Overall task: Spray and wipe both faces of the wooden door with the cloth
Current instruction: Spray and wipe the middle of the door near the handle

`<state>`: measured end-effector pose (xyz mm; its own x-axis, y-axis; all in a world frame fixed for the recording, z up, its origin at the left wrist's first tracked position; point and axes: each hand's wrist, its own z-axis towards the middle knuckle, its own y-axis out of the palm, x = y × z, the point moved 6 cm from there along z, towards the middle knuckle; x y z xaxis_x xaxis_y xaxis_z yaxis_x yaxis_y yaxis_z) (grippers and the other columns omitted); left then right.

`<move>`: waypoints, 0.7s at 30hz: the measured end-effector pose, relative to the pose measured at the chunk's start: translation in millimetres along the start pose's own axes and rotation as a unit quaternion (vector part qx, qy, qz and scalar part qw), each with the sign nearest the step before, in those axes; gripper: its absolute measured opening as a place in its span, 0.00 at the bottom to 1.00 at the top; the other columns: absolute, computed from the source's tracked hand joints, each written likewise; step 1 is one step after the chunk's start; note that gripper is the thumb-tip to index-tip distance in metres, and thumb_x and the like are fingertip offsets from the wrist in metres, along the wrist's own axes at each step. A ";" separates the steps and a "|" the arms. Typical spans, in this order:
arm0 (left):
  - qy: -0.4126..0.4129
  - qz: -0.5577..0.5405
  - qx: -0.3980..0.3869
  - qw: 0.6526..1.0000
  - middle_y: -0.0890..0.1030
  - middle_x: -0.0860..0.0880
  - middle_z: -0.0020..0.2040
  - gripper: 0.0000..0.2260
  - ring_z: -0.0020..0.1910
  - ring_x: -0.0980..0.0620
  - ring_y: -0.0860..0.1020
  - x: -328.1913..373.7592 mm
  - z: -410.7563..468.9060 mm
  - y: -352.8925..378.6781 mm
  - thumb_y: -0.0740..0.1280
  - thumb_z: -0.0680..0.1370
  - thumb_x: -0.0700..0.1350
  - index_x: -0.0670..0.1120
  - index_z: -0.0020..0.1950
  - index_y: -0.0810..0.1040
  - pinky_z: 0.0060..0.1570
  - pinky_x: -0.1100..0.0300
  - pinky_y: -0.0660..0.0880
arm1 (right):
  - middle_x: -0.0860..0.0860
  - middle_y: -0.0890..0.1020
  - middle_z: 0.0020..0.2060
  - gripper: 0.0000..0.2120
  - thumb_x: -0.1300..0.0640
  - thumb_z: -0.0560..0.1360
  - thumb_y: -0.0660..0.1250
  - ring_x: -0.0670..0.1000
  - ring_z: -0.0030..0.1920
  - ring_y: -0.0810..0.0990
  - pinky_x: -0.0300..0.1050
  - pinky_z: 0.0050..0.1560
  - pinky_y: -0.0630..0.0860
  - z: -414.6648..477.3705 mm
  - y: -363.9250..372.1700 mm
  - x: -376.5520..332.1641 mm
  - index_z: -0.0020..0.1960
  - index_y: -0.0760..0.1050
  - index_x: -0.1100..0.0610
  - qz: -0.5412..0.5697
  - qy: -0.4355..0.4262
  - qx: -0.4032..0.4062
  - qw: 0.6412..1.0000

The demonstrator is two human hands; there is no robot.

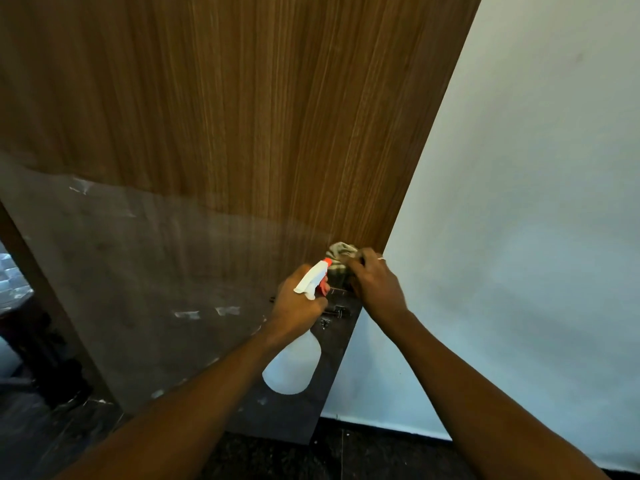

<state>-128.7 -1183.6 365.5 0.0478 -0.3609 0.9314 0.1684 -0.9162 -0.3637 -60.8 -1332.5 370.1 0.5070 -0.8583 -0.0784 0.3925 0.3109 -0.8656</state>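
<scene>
Head camera, looking forward and down: my left hand is wrapped around the neck of a translucent white plastic spray bottle with a white trigger head and an orange nozzle tip, the nozzle aimed up at the door and the bottle's rounded body hanging below my wrist. My right hand is clenched on a bunched, pale checked cloth, pressing it against the tall brown wood-grain door close to its right-hand edge. The two hands are just beside each other, the cloth sitting right next to the orange nozzle.

The door fills most of the picture, leaning away to the upper right, its vertical grain warm brown above. Its lower part is covered by a dull grey, scuffed panel with pale scraps stuck to it. Small dark metal fittings show on that grey part, between my two wrists and just under the cloth.

To the right of the door stands a plain white wall, meeting a dark speckled floor below. At far left, past the door's other edge, lies a dim space I cannot make out.
</scene>
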 end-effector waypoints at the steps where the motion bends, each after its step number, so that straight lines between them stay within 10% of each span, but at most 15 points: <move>1: 0.005 0.006 -0.003 1.000 0.75 0.44 0.63 0.25 0.58 0.44 0.76 2.1 1.2 0.1 0.70 0.74 0.40 0.43 0.69 0.66 0.62 0.49 0.74 | 0.59 0.78 0.58 0.24 0.58 0.71 0.76 0.58 0.53 0.81 0.49 0.52 0.81 7.1 0.1 -6.3 0.65 0.76 0.55 -0.004 -0.007 -0.005 1.000; 12: -0.030 -0.045 -0.005 0.999 0.76 0.46 0.55 0.21 0.51 0.47 0.76 -10.5 1.9 -8.3 0.70 0.73 0.37 0.43 0.65 0.69 0.55 0.56 0.76 | 0.54 0.78 0.56 0.14 0.53 0.81 0.63 0.54 0.52 0.79 0.36 0.50 0.71 -42.1 13.5 63.5 0.66 0.75 0.52 0.017 0.091 -0.092 0.991; 21: -0.035 -0.026 -0.018 0.999 0.72 0.43 0.67 0.27 0.64 0.43 0.72 -8.1 -7.5 3.9 0.70 0.74 0.38 0.43 0.71 0.64 0.65 0.51 0.70 | 0.55 0.77 0.62 0.15 0.50 0.84 0.54 0.57 0.58 0.78 0.54 0.62 0.77 -7.1 31.1 -14.1 0.67 0.69 0.54 -0.018 0.122 -0.086 0.989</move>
<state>-135.8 -1185.6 356.4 0.1092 -0.3012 0.9473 0.1364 -0.9394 -0.3144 -61.2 -1313.6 340.8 0.2874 -0.9468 -0.1450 0.2604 0.2229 -0.9394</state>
